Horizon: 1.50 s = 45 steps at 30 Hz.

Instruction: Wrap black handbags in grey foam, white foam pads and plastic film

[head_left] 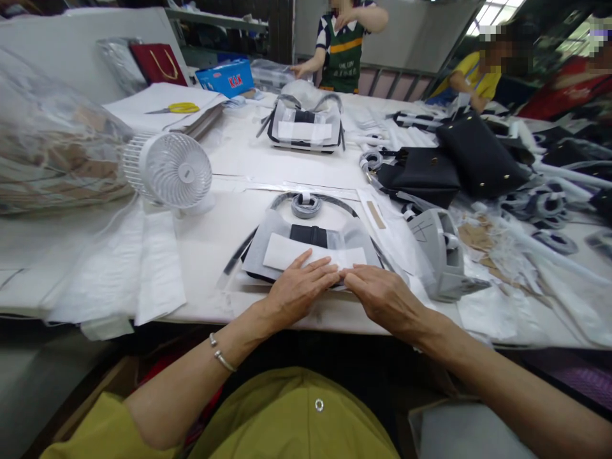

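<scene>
A black handbag [258, 275] lies on the table in front of me, partly wrapped in thin white sheeting. A white padding strip [287, 252] runs along its near side, below a black strap [308, 235]. Flat on that strip rests my left hand [302, 287], its fingers stretched out. My right hand [382, 290] has its fingers bent and pressed together at the strip's near right edge. The fingertips of both hands almost meet. Behind the bag its wrapped handle arches round a coiled, wrapped strap [306, 205].
To the left stand a white fan [179, 169] and a large plastic bag [57, 140]. Yellow-handled scissors [176, 108] lie on papers. A second wrapped handbag [305, 131] sits further back. On the right are a grey tape dispenser [437, 252] and black bags [478, 156]. Several people work beyond.
</scene>
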Tool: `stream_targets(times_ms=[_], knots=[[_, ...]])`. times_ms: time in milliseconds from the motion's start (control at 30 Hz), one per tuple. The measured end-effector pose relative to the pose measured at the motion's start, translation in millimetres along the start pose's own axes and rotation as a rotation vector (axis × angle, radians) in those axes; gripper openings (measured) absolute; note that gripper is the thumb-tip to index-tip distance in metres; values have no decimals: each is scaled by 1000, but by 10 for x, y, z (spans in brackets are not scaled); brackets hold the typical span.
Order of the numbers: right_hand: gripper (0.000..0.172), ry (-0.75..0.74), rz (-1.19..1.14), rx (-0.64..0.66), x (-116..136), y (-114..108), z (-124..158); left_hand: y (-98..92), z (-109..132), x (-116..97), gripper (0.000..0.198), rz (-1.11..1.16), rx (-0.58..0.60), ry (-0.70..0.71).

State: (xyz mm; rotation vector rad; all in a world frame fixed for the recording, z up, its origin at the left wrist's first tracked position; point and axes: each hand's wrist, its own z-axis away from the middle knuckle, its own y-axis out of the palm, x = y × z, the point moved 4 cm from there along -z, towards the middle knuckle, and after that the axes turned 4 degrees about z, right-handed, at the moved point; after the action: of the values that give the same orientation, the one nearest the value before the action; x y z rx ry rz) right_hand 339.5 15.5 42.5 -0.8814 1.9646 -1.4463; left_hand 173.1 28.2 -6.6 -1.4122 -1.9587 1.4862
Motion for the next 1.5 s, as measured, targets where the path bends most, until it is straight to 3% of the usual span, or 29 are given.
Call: stream_targets(times_ms=[100, 267, 533, 667, 800, 967, 1300, 1500], knots=[[23, 35, -6, 123, -73, 10, -46, -37, -16, 10, 53, 100, -40, -99], [13, 162, -161, 174, -226, 23, -81, -79, -66, -22, 52, 198, -129, -178], [18, 493, -592, 127, -413, 75, -43, -54, -159, -44, 13, 187, -308, -299], [17, 485, -604, 68, -440, 122, -33, -71, -181, -62, 13, 167, -322, -311], [14, 465, -585, 45, -487, 179, -61, -60, -178, -75, 23, 150, -281, -311], [9, 466, -570, 49, -506, 240, -109, -32, -154, -58, 39, 108, -318, -363], [12, 479, -526, -94, -467, 314, -94, -8, -163, -51, 32, 88, -348, -358], [15, 541, -600, -8, -546, 350, -150, -24, -175, -65, 24, 42, -332, -309]])
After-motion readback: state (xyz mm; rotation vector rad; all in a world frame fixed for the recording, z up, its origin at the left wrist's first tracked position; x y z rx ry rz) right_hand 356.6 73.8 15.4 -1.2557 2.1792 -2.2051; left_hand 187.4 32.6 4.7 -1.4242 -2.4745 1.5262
